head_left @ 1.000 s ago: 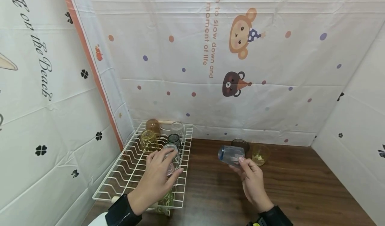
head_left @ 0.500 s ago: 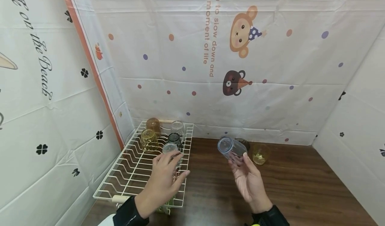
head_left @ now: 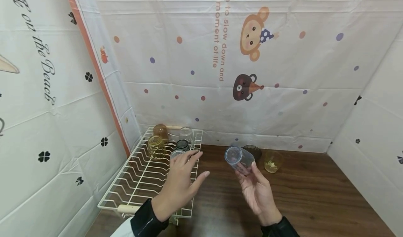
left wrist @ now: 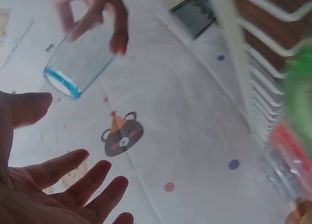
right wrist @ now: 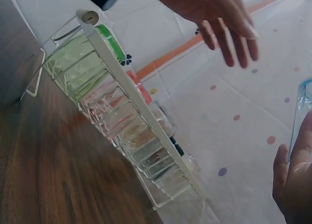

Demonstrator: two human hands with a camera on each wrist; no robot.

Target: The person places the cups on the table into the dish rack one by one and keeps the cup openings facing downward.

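Note:
My right hand (head_left: 249, 169) holds a clear glass with a blue rim (head_left: 238, 159) by its base, tilted with the mouth up and to the left, above the brown table (head_left: 315, 198). The left wrist view shows the same glass (left wrist: 80, 63) pinched by fingers (left wrist: 117, 36). My left hand (head_left: 189, 170) hovers open with fingers spread over the right edge of the white wire rack (head_left: 138, 181) and holds nothing. The rack's far end carries upturned glasses: two amber (head_left: 155, 147), one dark (head_left: 182, 145), and clear ones (head_left: 186, 133).
A dark glass (head_left: 253, 151) and a yellow glass (head_left: 272, 161) stand on the table behind the held glass. Printed cloth walls (head_left: 220, 72) close in the left, back and right. In the right wrist view the rack (right wrist: 126, 94) slants across the table.
My left hand has let go of the clear glass in the rack and lifted to the right, fingers spread. The right hand has tilted its glass mouth-up and shifted it slightly left.

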